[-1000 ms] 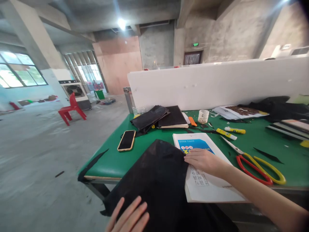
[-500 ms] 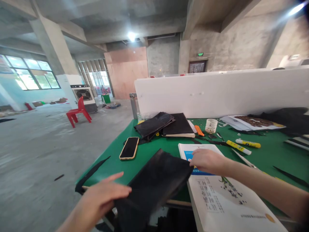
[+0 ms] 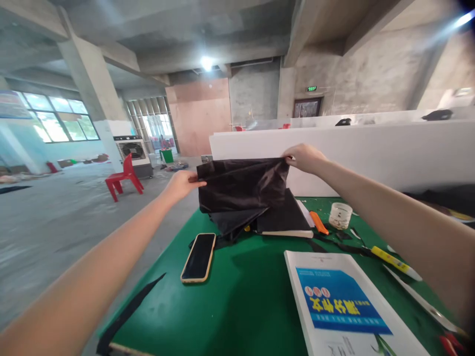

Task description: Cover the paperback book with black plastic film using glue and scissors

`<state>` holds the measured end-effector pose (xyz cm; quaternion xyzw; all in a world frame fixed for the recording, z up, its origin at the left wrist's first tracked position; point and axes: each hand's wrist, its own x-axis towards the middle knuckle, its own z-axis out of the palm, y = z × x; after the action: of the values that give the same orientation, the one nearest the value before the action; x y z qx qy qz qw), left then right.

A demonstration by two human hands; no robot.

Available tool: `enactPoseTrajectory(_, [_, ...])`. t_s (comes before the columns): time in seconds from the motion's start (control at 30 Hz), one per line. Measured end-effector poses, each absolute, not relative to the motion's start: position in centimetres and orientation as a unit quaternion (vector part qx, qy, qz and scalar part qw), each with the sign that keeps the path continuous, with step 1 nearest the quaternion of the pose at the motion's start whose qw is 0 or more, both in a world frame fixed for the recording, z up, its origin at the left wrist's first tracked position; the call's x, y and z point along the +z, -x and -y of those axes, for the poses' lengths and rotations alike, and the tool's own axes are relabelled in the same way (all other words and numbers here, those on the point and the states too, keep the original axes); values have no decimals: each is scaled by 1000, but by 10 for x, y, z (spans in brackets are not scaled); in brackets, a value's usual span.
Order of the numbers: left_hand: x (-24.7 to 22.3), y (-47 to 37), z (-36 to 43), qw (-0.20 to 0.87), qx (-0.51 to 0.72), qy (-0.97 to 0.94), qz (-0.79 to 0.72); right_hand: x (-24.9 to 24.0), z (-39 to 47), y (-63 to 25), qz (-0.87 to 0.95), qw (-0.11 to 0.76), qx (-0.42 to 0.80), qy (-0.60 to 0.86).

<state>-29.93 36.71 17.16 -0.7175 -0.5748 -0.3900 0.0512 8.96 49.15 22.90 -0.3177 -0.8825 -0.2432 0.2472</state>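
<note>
A folded piece of black cloth [image 3: 241,185] hangs stretched between my two hands, above the far part of the green table. My left hand [image 3: 182,185] pinches its left edge between thumb and fingers. At its upper right corner, my right hand [image 3: 305,157] has a closed pinch grip. Behind and below the cloth lie more dark folded fabric [image 3: 233,222] and a black-covered book [image 3: 284,220], both partly hidden. A white and blue book [image 3: 343,301] lies at the near right of the table.
On the green table [image 3: 237,301] are a phone [image 3: 199,257], an orange cutter [image 3: 319,222], a clear jar [image 3: 340,215], a yellow glue stick [image 3: 395,262] and scissors [image 3: 423,299]. A black strip [image 3: 137,301] lies along the left edge. A white partition [image 3: 371,158] stands behind.
Both hands have lifted the black cloth up and away from the near table edge, stretching it out over the far items. My left hand now grips its edge. The white book shows more fully.
</note>
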Motion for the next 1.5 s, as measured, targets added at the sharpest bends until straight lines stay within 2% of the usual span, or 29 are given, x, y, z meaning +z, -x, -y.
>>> enactPoseTrajectory(0.13, [168,317,-398,144,-410,702,564,232,-516,-75,856,291,-323,280])
enactPoseTrajectory(0.27, [118,328,-418,179,-359,736,546,180,-537,-64,847,300,-373,231])
enactPoseTrajectory(0.47, [25,334,-433,139,-215,810,528,71,-562,-56,901,203,-334,187])
enactPoseTrajectory(0.63, [-7,334,-426,107,-147,835,519,25,-573,-59,921,163,-302,184])
enactPoseTrajectory(0.83, [-11,338,-418,69,-128,832,535,22,-588,-61,922,141,-305,193])
enactPoseTrajectory(1.03, [4,333,-413,68,-196,734,647,48,-569,-35,919,143,-309,198])
enactPoseTrajectory(1.23, [-10,282,-446,56,-204,612,762,60,-566,42,924,173,-178,290])
enactPoseTrajectory(1.5, [-57,211,-447,64,-141,622,768,10,-640,57,916,58,-75,391])
